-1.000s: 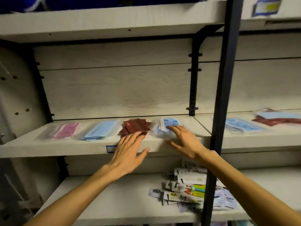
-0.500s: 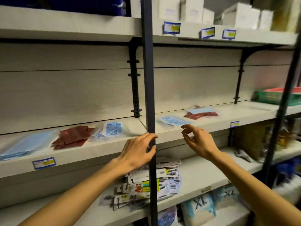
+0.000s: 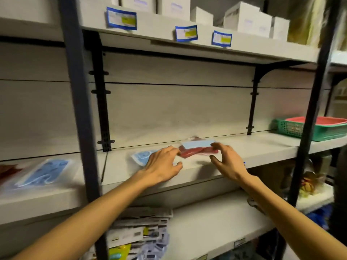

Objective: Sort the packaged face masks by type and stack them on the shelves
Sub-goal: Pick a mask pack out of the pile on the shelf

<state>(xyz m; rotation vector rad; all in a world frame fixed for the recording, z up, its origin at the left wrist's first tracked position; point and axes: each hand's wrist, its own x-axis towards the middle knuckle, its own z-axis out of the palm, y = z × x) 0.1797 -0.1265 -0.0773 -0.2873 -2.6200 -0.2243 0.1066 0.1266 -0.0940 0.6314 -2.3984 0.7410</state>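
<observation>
At frame centre, the red mask packets with a light-blue packet on top lie on the middle shelf, between the left hand and right hand, both spread and grasping nothing.

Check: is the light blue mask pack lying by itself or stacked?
Stacked: the light blue mask pack lies flat atop the red packs.
</observation>
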